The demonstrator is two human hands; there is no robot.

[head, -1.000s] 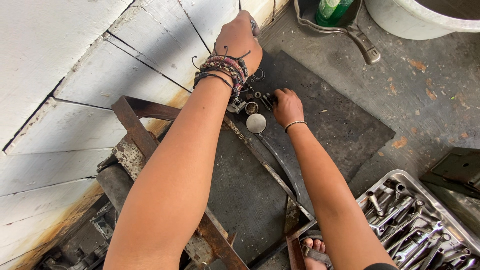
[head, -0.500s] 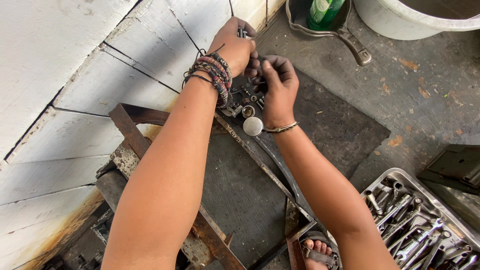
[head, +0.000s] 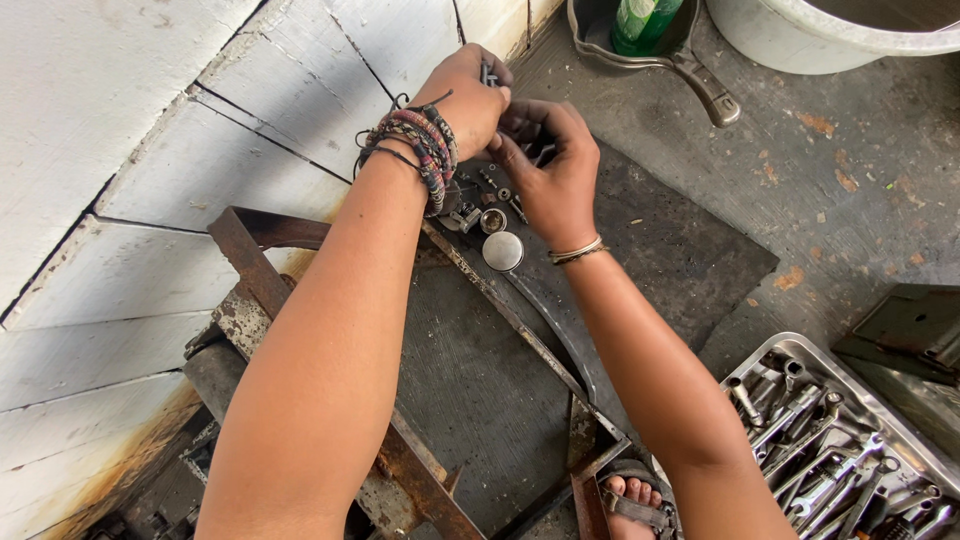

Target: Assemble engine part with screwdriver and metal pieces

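Note:
My left hand (head: 468, 98), with several woven bracelets at the wrist, is closed around a small dark metal part (head: 487, 72) held above the dark rubber mat (head: 690, 250). My right hand (head: 548, 160), with a thin bangle on its wrist, meets it fingertip to fingertip and pinches a small piece I cannot make out. Just below both hands lie a round silver cap (head: 503, 251), a small socket (head: 492, 220) and several bolts and bits on the mat.
A rusty steel angle frame (head: 300, 300) crosses under my arms. A metal tray of wrenches and sockets (head: 830, 440) sits lower right. A dark pan holding a green bottle (head: 640, 30) and a white tub (head: 830, 35) stand at the top. My sandalled foot (head: 632, 500) shows below.
My right hand rose from the small parts on the mat and came up to my left hand; both hands now meet over the mat.

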